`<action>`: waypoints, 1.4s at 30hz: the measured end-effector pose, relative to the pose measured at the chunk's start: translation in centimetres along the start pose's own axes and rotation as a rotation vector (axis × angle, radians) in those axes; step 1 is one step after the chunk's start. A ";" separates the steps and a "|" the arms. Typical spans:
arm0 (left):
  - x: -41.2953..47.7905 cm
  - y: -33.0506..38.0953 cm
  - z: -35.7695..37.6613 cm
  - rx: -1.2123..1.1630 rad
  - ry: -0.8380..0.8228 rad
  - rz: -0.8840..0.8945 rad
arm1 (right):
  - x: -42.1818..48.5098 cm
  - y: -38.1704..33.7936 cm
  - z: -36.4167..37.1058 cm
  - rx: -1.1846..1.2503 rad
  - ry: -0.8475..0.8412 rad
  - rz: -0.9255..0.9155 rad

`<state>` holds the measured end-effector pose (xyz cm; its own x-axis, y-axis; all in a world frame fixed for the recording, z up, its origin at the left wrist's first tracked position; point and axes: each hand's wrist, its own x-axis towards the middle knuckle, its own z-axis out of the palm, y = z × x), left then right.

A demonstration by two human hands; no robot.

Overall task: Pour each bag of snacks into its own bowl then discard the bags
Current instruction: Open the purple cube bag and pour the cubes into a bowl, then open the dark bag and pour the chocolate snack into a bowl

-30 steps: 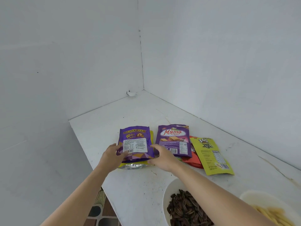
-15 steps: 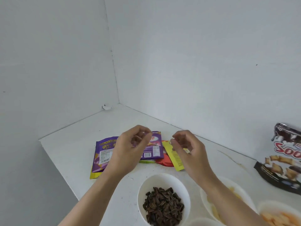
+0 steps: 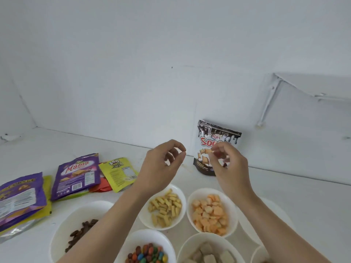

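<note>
A: Count the bowls in front of you.
B: Five filled ones show: the stick snacks bowl (image 3: 164, 208), the orange crackers bowl (image 3: 211, 213), the dark snacks bowl (image 3: 76, 230), the candy bowl (image 3: 147, 249) and the pale pieces bowl (image 3: 209, 251). Two more white rims sit under and beside your right forearm; I cannot tell what they hold.
A: And the bags?
B: One black bag (image 3: 216, 147) stands upright against the wall (image 3: 171, 73), well behind the bowls. Lying flat at the left of the worktop (image 3: 303, 202) are two purple bags (image 3: 77, 176), a yellow bag (image 3: 118, 173) and a red bag (image 3: 101, 186) partly covered by its neighbours.
A: What blocks your view?
B: Your right hand (image 3: 230, 168) covers the lower front of the black bag; your left forearm crosses the dark snacks bowl.
A: Your hands?
B: Your left hand (image 3: 161, 168) is loosely curled, thumb and forefinger nearly meeting, gripping nothing. Your right hand is curled likewise, fingertips close to the bag; I cannot tell if they touch it.
</note>
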<state>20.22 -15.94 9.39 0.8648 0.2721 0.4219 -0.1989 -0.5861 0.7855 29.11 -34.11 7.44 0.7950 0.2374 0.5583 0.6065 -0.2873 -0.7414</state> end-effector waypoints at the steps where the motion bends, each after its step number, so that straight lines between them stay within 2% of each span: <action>1: 0.6 0.1 1.4 0.030 -0.042 -0.001 | 0.2 1.2 -1.2 -0.036 0.016 0.031; 5: 3.3 -0.6 5.7 0.161 -0.150 0.011 | 1.5 5.8 -5.2 -0.206 0.014 0.097; 12: 8.8 -2.3 9.3 0.274 -0.148 0.021 | 5.7 10.0 -7.1 -0.414 -0.088 0.024; 18: 13.7 -4.4 10.9 0.078 -0.107 -0.217 | 9.6 12.5 -5.4 -0.401 -0.154 0.014; 23: 15.7 -6.1 12.8 -0.059 -0.138 -0.356 | 10.7 14.5 -3.4 -0.396 -0.090 0.069; 26: 16.0 -6.5 14.3 -0.118 -0.138 -0.354 | 11.0 15.3 -3.0 -0.385 -0.015 0.104; 33: 15.7 -7.5 15.4 -0.221 -0.029 -0.341 | 11.0 16.0 -2.8 -0.185 -0.069 0.214; 36: 15.1 -7.7 14.5 -0.170 -0.010 -0.303 | 10.4 15.7 -3.2 -0.166 -0.018 0.178; 42: 13.4 -5.9 10.4 -0.167 0.069 -0.148 | 9.8 12.3 -3.5 -0.122 -0.025 0.019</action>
<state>37.75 -16.83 5.67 0.8576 0.4006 0.3225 -0.1510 -0.4032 0.9026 44.42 -38.56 5.05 0.8063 0.2538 0.5342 0.5903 -0.4027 -0.6996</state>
